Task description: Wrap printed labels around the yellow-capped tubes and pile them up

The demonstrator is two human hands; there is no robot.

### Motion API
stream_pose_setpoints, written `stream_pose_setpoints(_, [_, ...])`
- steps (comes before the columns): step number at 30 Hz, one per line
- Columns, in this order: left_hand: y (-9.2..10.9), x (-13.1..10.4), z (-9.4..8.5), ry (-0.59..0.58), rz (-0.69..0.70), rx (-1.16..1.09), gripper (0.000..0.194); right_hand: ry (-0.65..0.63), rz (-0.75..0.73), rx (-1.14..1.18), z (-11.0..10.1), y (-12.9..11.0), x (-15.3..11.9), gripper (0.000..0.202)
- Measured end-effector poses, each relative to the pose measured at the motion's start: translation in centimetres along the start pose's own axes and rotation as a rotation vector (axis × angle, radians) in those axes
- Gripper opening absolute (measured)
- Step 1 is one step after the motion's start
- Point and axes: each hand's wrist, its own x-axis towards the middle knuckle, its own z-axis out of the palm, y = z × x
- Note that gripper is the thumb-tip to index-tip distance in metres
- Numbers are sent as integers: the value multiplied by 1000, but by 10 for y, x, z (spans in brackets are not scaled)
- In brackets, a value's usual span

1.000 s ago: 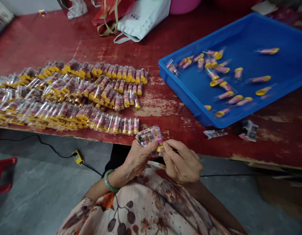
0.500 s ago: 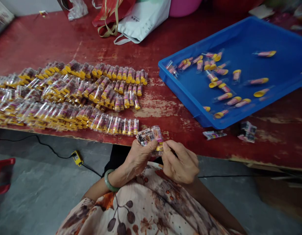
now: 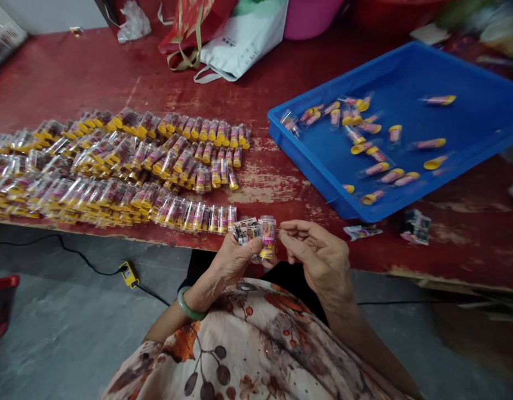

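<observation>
Across the whole breadth of the frame we had a worn red tabletop [image 3: 94,72] before us. At its upper right lay a blue tray [image 3: 306,169], and at the middle left, long rows of yellow-ended packs [image 3: 110,191], set closely side by side. Below the centre, our right hand [image 3: 323,258] hung with thumb and index finger bent towards each other; we could not tell whether their tips met or held anything small. Just beside it, our left hand [image 3: 229,264] pinched a fan of printed pieces [image 3: 246,232] and one clear pack [image 3: 267,236] between thumb and fingers. That pack stood at the fan's right, yellow end towards us, apart from the right fingers. Others like it lay scattered inside the tray. Doing this well, we judged, called for a light, even left grip, so that the film was not creased, with the pack's right edge left free for the other hand.
</observation>
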Motion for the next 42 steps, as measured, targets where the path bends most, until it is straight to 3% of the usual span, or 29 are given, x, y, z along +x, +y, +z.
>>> stream_pose_setpoints(6, [-2,-3,-9,42,87,68,36,-73,204,141,25,5,14,38])
stream_pose_setpoints(10, [4,-4,-17,76,142,-12,40,-78,167,138,39,-4,25,41])
stream_pose_setpoints(14, [19,-3,-29,182,180,-149,45,-106,150,184,61,-20,51,42])
stream_pose_setpoints(19, [34,-12,-45,253,183,-193,43,-50,64,-50,106,-23,127,40])
stream_pose_setpoints(26, [37,-33,-65,292,124,-219,37,24,-57,-369,178,-12,245,19])
stream_pose_setpoints(32, [41,-36,-78,194,102,-357,31,103,-58,-724,211,-10,305,15])
stream_pose_setpoints(35, [45,-35,-79,199,66,-317,30,90,-67,-850,219,-8,316,23])
stream_pose_setpoints(38, [50,-35,-76,244,44,-240,32,55,-99,-936,212,-11,311,32])
stream_pose_setpoints(40, [52,-35,-75,292,34,-205,33,42,-149,-982,193,-17,303,35])
stream_pose_setpoints(42, [54,-35,-74,333,14,-203,33,76,-209,-1026,157,-26,293,35])
